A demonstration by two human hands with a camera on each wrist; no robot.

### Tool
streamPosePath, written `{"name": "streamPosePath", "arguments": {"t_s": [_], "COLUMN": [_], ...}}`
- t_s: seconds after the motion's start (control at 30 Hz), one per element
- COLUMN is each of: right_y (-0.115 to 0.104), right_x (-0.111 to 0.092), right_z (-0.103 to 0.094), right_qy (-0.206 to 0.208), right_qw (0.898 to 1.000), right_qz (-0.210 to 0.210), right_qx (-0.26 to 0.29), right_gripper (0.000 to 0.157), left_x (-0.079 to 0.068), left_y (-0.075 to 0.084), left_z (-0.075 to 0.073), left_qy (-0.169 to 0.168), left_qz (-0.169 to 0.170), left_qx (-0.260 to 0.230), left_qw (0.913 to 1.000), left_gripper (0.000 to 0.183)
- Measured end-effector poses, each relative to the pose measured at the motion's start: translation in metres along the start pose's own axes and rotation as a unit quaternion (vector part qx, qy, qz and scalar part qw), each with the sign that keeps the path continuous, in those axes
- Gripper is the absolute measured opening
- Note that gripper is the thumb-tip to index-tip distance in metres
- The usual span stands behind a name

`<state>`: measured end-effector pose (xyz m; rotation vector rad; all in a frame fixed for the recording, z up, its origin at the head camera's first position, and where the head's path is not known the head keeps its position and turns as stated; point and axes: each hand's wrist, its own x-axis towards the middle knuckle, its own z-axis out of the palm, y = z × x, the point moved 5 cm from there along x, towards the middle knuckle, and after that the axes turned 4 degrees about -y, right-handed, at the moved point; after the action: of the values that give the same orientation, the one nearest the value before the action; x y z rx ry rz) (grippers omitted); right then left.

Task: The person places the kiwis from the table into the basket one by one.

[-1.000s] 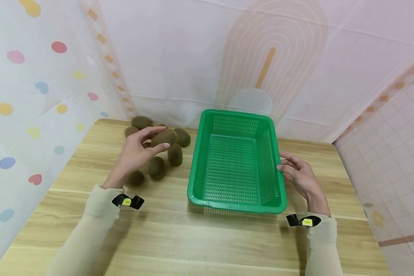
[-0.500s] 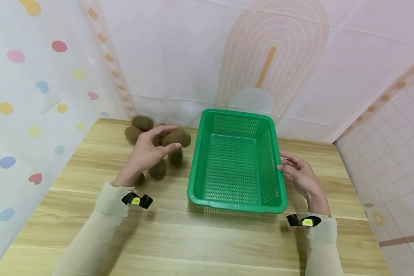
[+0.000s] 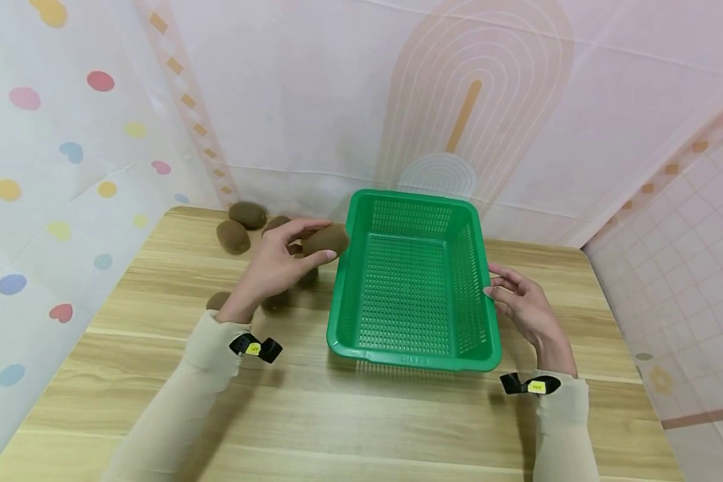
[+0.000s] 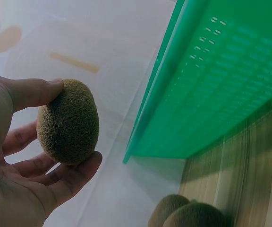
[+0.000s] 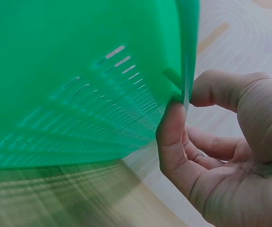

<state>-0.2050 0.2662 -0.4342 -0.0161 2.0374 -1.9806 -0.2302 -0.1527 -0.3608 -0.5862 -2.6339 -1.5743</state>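
Note:
A brown fuzzy kiwi (image 4: 69, 124) is pinched between the thumb and fingers of my left hand (image 3: 277, 268), raised above the table close to the left rim of a green plastic basket (image 3: 414, 363). No fruit shows inside the basket. My right hand (image 3: 527, 311) pinches the basket's right rim, with the thumb on top and a finger beneath it, as the right wrist view shows. Behind and under my left hand lie several more kiwis, among them one kiwi (image 3: 233, 237) at the left; some are partly hidden by the hand.
The wooden table (image 3: 361, 428) carries the basket and the loose kiwis. A patterned cloth wall (image 3: 289, 120) rises right behind the table's far edge, and more cloth hangs at both sides. Another kiwi (image 3: 248, 215) lies near that far edge.
My left hand has moved to the right with the kiwi, from over the pile toward the basket's left rim. My right hand and the basket have stayed in place.

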Motion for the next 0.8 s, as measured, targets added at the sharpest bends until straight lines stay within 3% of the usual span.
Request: {"name": "streamPosePath", "arguments": {"t_s": [0.33,0.8], "right_y": [0.002,0.002], "right_x": [0.001,0.001], "right_z": [-0.001,-0.001], "right_qy": [0.0,0.0], "right_qw": [1.0,1.0], "right_qz": [-0.002,-0.002], "right_qx": [0.002,0.002], "right_gripper": [0.061,0.063], "left_x": [0.009,0.019], "left_y": [0.01,0.021], "left_z": [0.016,0.04], "left_qy": [-0.021,-0.058], "left_qz": [0.031,0.04], "left_qx": [0.016,-0.004], "left_qw": [0.9992,0.9975], "left_gripper": [0.048,0.048]}}
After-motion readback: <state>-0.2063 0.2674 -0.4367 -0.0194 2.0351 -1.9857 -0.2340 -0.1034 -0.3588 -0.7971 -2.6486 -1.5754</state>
